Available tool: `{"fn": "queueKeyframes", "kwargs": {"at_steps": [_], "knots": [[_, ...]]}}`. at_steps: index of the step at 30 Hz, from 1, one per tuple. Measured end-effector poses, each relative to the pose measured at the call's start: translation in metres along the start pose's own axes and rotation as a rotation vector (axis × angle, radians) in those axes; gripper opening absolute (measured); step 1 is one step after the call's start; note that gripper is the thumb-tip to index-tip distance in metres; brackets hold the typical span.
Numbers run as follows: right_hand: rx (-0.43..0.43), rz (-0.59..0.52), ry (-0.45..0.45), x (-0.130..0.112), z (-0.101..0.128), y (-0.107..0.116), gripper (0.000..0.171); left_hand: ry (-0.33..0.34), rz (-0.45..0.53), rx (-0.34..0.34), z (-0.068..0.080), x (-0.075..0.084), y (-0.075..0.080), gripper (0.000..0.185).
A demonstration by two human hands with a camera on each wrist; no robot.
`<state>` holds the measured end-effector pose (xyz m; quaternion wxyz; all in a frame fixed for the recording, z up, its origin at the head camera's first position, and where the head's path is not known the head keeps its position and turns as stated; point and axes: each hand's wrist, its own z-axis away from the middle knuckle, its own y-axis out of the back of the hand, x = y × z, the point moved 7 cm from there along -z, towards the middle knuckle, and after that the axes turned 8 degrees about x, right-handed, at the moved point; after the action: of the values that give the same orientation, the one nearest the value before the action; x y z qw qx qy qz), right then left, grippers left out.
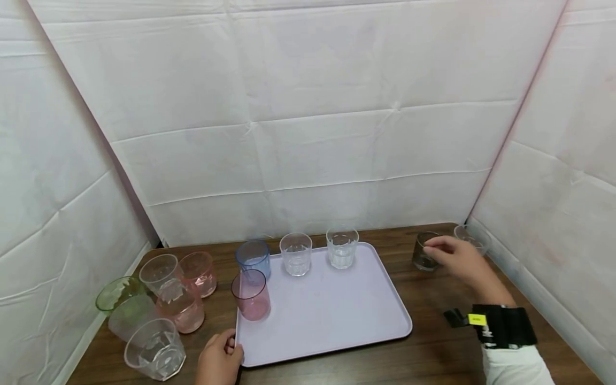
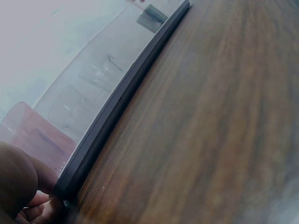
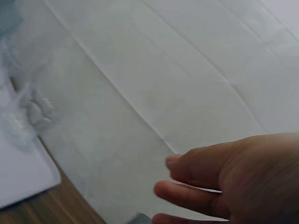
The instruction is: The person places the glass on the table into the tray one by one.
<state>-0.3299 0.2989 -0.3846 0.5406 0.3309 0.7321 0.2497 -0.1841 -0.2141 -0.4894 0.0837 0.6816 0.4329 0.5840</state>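
Both hands (image 1: 220,359) (image 1: 461,261) show in head view, one in right-wrist view.

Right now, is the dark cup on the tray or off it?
Off. The dark cup is beyond the tray's right edge, with brown table between them.

Your left hand (image 2: 23,179) grips the corner of a dark-edged tray (image 2: 125,95); pink cup (image 2: 42,140) just beside your thumb, faint clear cups (image 2: 98,72) beyond, grey cup (image 2: 152,18) farthest, wood tabletop (image 2: 205,116) right
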Motion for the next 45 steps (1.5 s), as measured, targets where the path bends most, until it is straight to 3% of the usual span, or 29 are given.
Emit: {"fn": "queueKeyframes", "kwargs": {"at_steps": [4,10,19,29,38,45], "knots": [[0.094,-0.059,-0.058,0.026,-0.001,0.026,0.054,0.008,0.004,-0.003,0.001,0.000,-0.001,0.029],[0.152,-0.098,-0.123,0.050,-0.002,0.029,0.061,0.011,0.009,0.007,0.001,0.000,-0.001,0.029],[0.125,-0.092,-0.170,0.064,-0.006,0.012,0.069,0.022,0.000,-0.003,0.000,-0.002,-0.001,0.030],[0.020,-0.325,-0.231,0.090,-0.009,-0.023,0.095,0.009,0.010,0.002,0.000,-0.002,-0.002,0.030],[0.065,-0.424,-0.224,0.110,-0.020,-0.049,0.102,-0.003,0.008,0.003,0.000,-0.003,-0.002,0.029],[0.126,-0.470,-0.197,0.111,-0.026,-0.057,0.106,0.009,0.011,0.006,-0.001,-0.003,-0.003,0.029]]}}
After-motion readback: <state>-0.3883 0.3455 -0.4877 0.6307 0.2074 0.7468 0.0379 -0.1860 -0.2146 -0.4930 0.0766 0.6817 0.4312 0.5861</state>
